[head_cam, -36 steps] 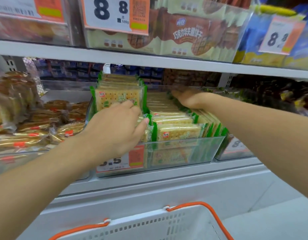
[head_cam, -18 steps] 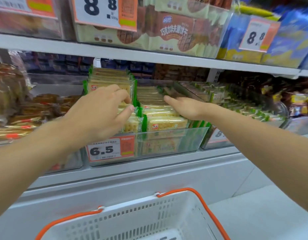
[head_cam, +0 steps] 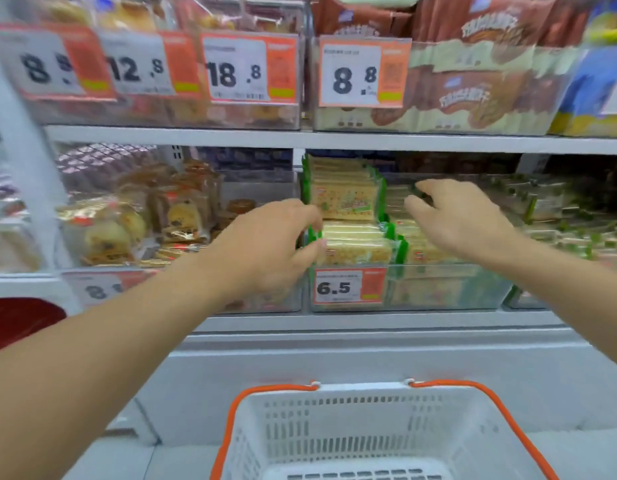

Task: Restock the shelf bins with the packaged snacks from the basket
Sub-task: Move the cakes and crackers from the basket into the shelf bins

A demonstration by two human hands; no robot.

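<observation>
On the far left of the lower shelf, the bread packs (head_cam: 134,223) lie loose in their own clear bin, because they are soft and cannot stand in a row. Next to them my left hand (head_cam: 265,251) reaches to the left edge of the cracker bin (head_cam: 438,289). Its fingers curl around the green end of the front cracker packs (head_cam: 352,244) and the thumb presses from below, so I judge that I pinch them to push them straight; the blur hides how firm the hold is.

Behind the front packs, 1 row of crackers (head_cam: 341,195) stands upright with its face to the buyer, which keeps the label easy to read and leaves room for more rows. The price tag 6.5 (head_cam: 348,287) sits on the front wall of this bin, so the product must stay behind it.

My right hand (head_cam: 463,216) hovers over the right half of the same bin, fingers loosely bent and apart, holding nothing. I think it is ready to press the packs flat or to steady the row.

Below, the white basket (head_cam: 335,434) with orange handles stands close to the shelf, so my reach is short. In the part that I see, no packs lie in it, so this bin is probably almost done
</observation>
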